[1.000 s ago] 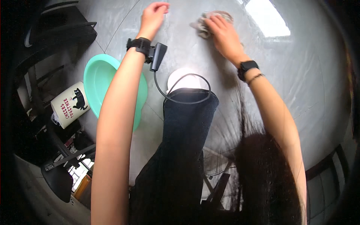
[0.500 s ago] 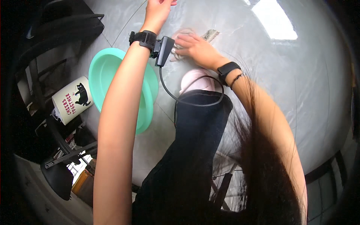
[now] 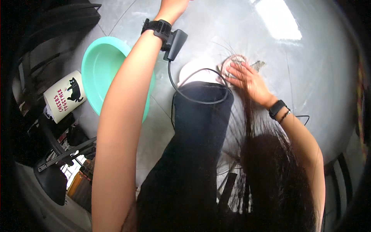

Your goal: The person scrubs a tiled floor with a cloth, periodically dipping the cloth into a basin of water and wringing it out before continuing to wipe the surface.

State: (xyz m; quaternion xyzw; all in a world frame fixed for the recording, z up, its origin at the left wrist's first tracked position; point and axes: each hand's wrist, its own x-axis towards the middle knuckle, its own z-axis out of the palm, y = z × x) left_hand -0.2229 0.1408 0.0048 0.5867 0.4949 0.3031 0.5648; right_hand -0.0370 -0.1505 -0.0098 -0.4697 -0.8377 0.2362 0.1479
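My right hand (image 3: 249, 83) lies on a crumpled, light-coloured rag (image 3: 234, 60) on the grey floor. Its fingers are stretched out and rest flat over the cloth, and a corner of the rag pokes out beyond the hand. Only the back and wrist of my left hand (image 3: 174, 9) show at the top edge; its fingers are cut off by the frame. A black strap with a small device (image 3: 176, 44) is on my left wrist, its cable looping over my leg. Just left of the rag is a pale pink shoe (image 3: 197, 71).
A mint-green basin (image 3: 91, 73) stands on the floor (image 3: 317, 85) left of my leg, partly behind my left forearm. Beside it is a cream bin (image 3: 63, 98) with a black cat picture. Dark chair parts (image 3: 58, 27) fill the left side. Loose hair hangs across the lower right.
My right hand and the rag have moved right and a little nearer, past the shoe. My left hand has shifted slightly up and right, and its fingers have gone out of view.
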